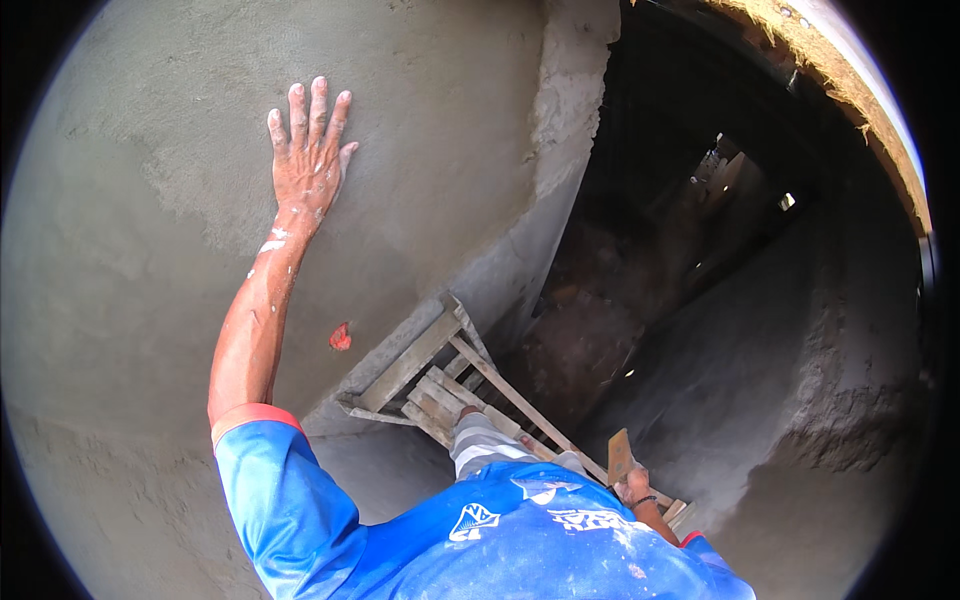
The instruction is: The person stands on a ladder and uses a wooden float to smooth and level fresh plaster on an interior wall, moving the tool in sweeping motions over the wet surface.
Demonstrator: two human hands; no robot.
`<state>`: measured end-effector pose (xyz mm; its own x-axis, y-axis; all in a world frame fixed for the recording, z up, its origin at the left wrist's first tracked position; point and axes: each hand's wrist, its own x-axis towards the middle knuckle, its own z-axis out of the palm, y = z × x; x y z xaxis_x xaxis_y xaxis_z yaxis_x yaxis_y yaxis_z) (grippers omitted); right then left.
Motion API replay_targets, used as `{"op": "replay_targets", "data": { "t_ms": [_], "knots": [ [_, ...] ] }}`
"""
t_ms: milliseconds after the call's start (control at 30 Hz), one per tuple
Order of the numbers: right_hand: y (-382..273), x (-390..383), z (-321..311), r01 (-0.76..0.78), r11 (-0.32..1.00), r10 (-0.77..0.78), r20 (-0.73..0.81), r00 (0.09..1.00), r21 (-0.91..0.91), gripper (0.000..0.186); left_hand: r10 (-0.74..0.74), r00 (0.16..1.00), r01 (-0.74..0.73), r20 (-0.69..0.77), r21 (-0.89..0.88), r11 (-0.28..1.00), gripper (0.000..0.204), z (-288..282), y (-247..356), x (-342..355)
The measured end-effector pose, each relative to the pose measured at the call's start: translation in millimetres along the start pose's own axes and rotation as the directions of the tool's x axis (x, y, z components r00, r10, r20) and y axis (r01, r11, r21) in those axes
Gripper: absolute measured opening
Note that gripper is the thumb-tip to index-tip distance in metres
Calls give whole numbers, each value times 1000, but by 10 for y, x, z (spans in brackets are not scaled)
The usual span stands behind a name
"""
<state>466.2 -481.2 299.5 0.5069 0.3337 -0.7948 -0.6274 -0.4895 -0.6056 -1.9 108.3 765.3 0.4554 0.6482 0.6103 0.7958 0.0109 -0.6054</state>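
My left hand (305,175), spotted with pale plaster, rests with fingers spread on a grey plastered wall (150,250). A small red patch (340,336) shows on the wall below it. At the lower right, my right hand (634,486) grips a flat wooden board tool (620,455), partly hidden behind my blue-shirted body.
Below me, a rough wooden plank scaffold (435,400) runs beside the wall, with my leg over it. A dark, deep space (640,250) lies to the right of the chipped wall edge (565,120). A grey wall (830,500) and a rough wooden edge (855,80) are at right.
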Motion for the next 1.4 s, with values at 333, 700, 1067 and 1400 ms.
{"op": "replay_targets", "data": {
  "t_ms": [333, 700, 1067, 1400],
  "knots": [
    [-454, 99, 387, 91, 982, -71, 120, 990, -166, 30, -6, 999, 10, 46, -95, 995, 81, -192, 16, -20],
    [-187, 212, 244, 45, 930, -36, 33, 999, -364, 31, 766, 355, 405, 535, -827, 390, 70, -464, 1859, -2961],
    [-170, 352, 62, 112, 760, -112, 41, 993, -640, 31, 460, -204, 890, 864, -32, 455, 62, -868, 2278, -5894],
    [-535, 510, 647, -11, 866, 145, 232, 962, -500, 24, 169, -230, 973, 958, 225, 52, 52, -968, 2296, -6410]
  ]
}}
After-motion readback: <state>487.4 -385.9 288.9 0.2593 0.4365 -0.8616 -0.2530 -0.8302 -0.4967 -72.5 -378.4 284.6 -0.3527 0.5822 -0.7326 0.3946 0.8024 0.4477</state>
